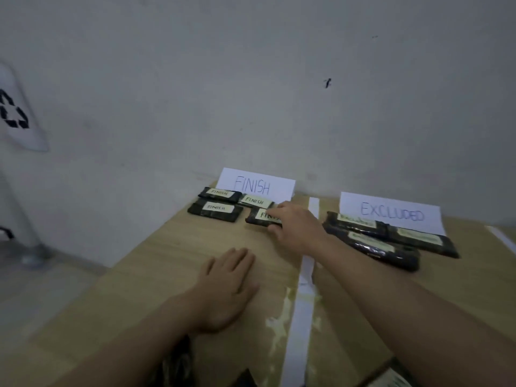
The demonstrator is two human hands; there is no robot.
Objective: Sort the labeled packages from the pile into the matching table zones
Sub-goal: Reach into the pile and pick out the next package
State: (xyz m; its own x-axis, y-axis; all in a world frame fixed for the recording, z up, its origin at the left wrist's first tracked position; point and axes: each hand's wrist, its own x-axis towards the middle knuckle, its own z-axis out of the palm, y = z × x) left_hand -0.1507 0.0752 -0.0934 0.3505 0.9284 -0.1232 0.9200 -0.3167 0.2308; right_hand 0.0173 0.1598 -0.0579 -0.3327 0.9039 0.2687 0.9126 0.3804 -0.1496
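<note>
My right hand [294, 222] grips a dark package labelled FINISH [258, 217] as it lies on the table in the left zone, thumb at its near edge and fingers over its top. Three more FINISH packages [215, 211] lie beside it in front of the white FINISH sign [255, 182]. Three dark EXCLUDED packages [388, 247] lie overlapping in front of the EXCLUDED sign [391, 212] on the right. My left hand [227, 283] rests flat on the wooden table [156, 275], fingers straight. Dark packages of the pile [178, 364] show at the bottom edge, partly hidden by my left arm.
A strip of white tape [303, 303] runs down the table and splits the two zones. The table's left edge drops to a grey floor. A white bin with a recycling mark [16, 113] stands at the far left. A plain wall backs the table.
</note>
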